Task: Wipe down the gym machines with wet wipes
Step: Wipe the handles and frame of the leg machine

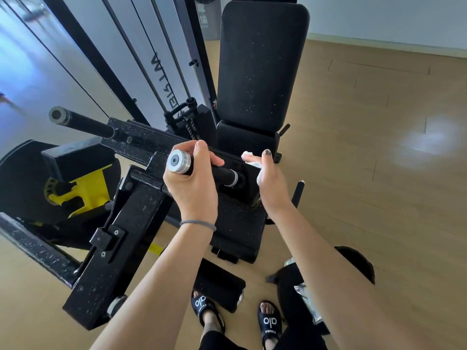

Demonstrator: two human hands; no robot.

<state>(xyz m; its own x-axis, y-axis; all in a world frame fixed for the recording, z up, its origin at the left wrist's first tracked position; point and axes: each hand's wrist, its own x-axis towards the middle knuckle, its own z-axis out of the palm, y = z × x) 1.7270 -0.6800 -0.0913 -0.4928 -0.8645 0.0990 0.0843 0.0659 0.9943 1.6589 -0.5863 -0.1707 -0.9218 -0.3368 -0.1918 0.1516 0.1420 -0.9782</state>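
Observation:
A black gym machine [131,218] with a padded seat and upright backrest [260,72] fills the middle of the view. A black handle bar [225,174] with a silver end cap [178,161] sticks out toward me. My left hand [192,183] is wrapped around this handle just behind the cap. My right hand [270,178] is beside the handle's inner end, holding a crumpled white wet wipe [250,160] against the machine. The fingers are partly stretched out over the wipe.
A second black bar [83,121] juts out at the left, above a black weight plate with a yellow part [83,190]. Cables and frame posts rise behind. Wooden floor [379,147] lies to the right. My sandalled feet [209,311] stand by a black footpad.

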